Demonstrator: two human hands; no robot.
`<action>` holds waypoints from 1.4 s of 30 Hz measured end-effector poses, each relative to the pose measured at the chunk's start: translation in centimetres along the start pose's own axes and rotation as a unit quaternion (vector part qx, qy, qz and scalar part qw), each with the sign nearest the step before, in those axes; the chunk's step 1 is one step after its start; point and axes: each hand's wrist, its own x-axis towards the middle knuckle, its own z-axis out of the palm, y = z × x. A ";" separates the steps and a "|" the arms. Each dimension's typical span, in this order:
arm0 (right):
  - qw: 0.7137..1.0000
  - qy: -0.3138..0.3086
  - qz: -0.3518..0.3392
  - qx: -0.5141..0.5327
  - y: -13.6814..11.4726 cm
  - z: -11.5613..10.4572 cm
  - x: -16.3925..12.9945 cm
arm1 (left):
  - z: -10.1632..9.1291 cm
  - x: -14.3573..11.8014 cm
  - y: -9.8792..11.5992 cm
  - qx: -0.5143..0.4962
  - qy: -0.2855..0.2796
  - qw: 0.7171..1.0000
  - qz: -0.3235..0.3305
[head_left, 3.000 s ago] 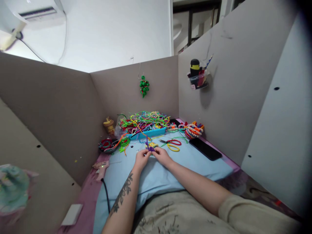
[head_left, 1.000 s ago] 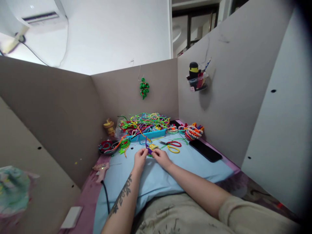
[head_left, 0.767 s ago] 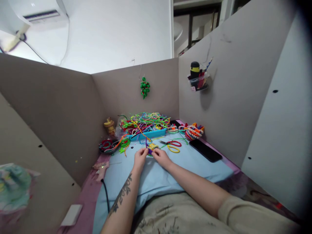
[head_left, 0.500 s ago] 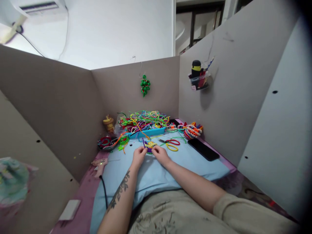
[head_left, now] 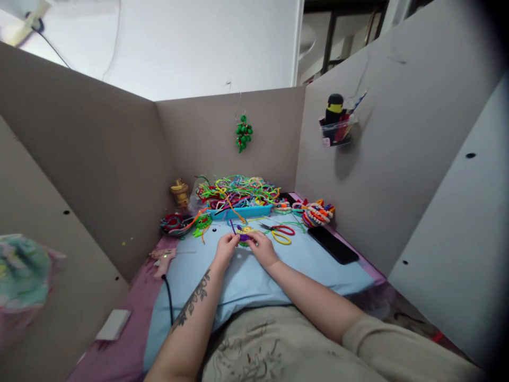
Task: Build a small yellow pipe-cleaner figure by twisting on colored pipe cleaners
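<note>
A small purple pipe-cleaner piece (head_left: 243, 238) was pinched between the left hand (head_left: 225, 249) and the right hand (head_left: 262, 248) over the light-blue pillow (head_left: 318, 265). Beyond it, scissors (head_left: 279, 230) and a blue tray of pipe cleaners (head_left: 238, 197) were seen.

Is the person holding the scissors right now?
No, the scissors lie on the blue cloth beside the hands, which pinch a purple pipe cleaner.
</note>
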 end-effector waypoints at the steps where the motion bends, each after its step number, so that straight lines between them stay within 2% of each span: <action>1: 1.000 0.000 -0.005 -0.017 0.1 0.0 0.0 | 0.0 0.0 -0.1 -0.002 0.002 1.000 -0.001; 5: 0.998 -0.007 -0.006 -0.060 0.6 0.1 0.0 | 0.0 0.0 -0.4 -0.007 0.005 1.000 0.007; 26: 0.999 -0.007 -0.018 -0.038 0.3 0.0 -0.1 | -0.3 0.1 -0.5 -0.007 0.008 1.000 -0.009; 33: 0.997 -0.004 0.059 0.049 -0.1 0.0 0.1 | -0.2 -0.1 0.0 0.005 0.011 1.000 0.018; 37: 0.991 -0.045 0.113 0.057 0.1 0.0 0.1 | 0.0 -0.1 0.0 0.009 -0.017 0.999 0.037; 42: 0.987 -0.036 0.135 0.082 0.2 0.0 0.2 | 0.3 -0.2 0.2 0.003 -0.065 0.997 0.037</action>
